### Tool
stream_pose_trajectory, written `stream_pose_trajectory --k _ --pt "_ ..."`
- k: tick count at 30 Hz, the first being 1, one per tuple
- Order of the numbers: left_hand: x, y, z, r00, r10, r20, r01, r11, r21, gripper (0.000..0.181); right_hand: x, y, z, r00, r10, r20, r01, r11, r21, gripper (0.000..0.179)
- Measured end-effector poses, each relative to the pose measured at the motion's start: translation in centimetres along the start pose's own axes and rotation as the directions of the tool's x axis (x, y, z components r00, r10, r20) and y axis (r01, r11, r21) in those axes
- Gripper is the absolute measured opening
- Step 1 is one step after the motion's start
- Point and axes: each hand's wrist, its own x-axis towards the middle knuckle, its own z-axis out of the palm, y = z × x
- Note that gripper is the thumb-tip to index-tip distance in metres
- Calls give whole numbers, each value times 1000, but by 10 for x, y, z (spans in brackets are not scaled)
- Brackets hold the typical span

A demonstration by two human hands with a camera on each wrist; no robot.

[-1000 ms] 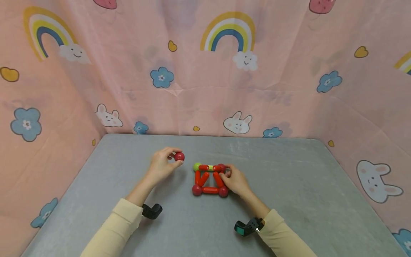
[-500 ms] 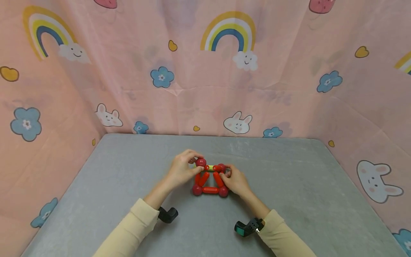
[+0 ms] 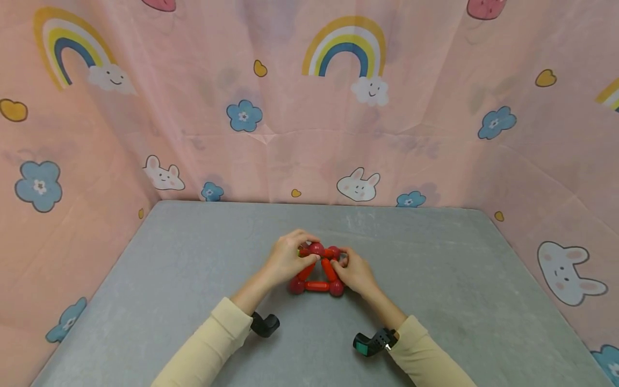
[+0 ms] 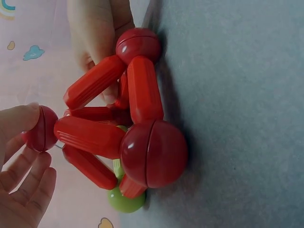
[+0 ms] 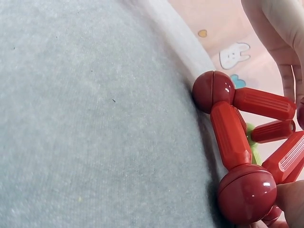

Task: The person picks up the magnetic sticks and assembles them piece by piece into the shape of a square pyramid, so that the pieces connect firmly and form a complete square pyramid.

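Note:
A magnetic stick-and-ball frame stands on the grey table, with red balls and a green ball (image 4: 127, 199) at its base corners. Red sticks (image 4: 90, 135) slant up from the corners toward one point. There, my left hand (image 3: 286, 259) pinches a red ball (image 3: 316, 249) between thumb and fingers; in the left wrist view this ball (image 4: 42, 128) meets the upper stick ends, though I cannot tell if all touch. My right hand (image 3: 359, 273) grips the frame's right side, thumb by a slanting stick (image 3: 328, 270), fingers behind it. A front corner ball (image 5: 247, 194) shows in the right wrist view.
Grey table (image 3: 435, 285) surface extends around the frame on all sides. A pink printed curtain (image 3: 309, 150) hangs behind the table and along both sides. Black wrist bands (image 3: 374, 342) sit on both wrists.
My left hand has moved right with the red ball, from left of the frame, past the green corner, to the slanting sticks' upper ends. My right hand has stayed at the frame's right side.

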Motion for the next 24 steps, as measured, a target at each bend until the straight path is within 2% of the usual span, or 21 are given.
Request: stream_pose_trajectory --k 5,24 --pt "1 0 2 1000 -21 14 21 1000 7 31 0 -1 0 1000 -1 5 1 1000 0 42" --pt "1 0 6 999 -24 37 23 1000 21 31 1 0 1 1000 10 4 -10 1000 -10 43"
